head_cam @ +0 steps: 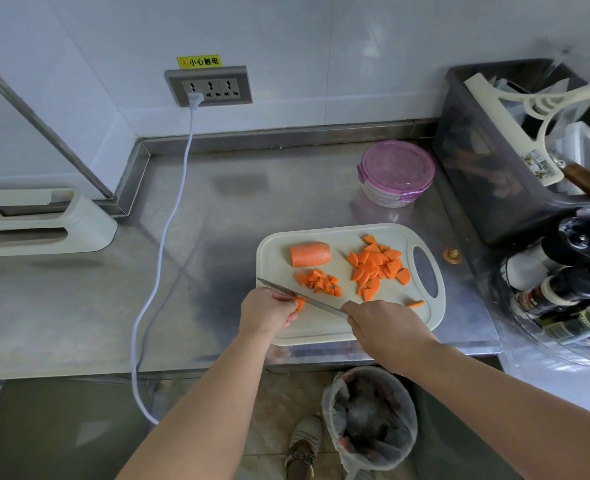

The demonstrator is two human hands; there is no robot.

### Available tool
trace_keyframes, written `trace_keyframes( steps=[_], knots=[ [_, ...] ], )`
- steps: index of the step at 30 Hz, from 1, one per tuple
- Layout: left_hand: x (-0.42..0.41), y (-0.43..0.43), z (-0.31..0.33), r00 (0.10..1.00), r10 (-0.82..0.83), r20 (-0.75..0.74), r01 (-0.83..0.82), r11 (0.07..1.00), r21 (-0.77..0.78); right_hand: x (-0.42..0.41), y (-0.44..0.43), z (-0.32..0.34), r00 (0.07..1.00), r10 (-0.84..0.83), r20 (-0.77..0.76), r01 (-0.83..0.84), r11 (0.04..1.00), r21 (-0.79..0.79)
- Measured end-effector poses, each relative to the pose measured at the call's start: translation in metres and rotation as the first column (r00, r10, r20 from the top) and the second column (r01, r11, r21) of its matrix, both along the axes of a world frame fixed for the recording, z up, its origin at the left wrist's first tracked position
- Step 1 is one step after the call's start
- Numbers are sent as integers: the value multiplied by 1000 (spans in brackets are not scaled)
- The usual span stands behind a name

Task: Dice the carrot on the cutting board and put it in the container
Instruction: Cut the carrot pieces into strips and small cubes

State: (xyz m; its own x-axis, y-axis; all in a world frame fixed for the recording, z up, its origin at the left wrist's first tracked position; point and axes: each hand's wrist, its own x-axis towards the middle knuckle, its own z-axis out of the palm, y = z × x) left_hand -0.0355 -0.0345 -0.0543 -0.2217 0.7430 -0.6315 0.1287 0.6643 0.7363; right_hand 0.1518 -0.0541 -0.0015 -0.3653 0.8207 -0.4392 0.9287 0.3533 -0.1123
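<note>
A white cutting board [324, 327] lies near the counter's front edge. On it are an uncut carrot chunk [310, 254], a small pile of diced carrot [321, 281] and a bigger pile of carrot slices [378, 266]. My left hand [269, 310] pinches a carrot piece [299, 303] against the board. My right hand [380, 328] grips the handle of a knife [298, 296], whose blade lies across that piece. A round container with a purple lid [395, 172] stands behind the board, lid on.
A dark bin [487, 161] with utensils stands at the right, bottles [560, 289] in front of it. A white cable [162, 251] runs from the wall socket [208, 86] over the counter edge. A white appliance [40, 221] is at the left. A lined trash bin [369, 419] stands on the floor.
</note>
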Motion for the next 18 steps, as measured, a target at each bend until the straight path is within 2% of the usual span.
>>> trace_keyframes(
  steps=[8, 18],
  knots=[
    [1, 0, 4, 1000, -11, 6, 10, 1000, 28, 3, 8, 1, 993, 87, 74, -90, 995, 38],
    [1, -1, 9, 999, -43, -19, 44, 997, 57, 0, 11, -4, 981, 142, 132, -141, 990, -12]
  ],
)
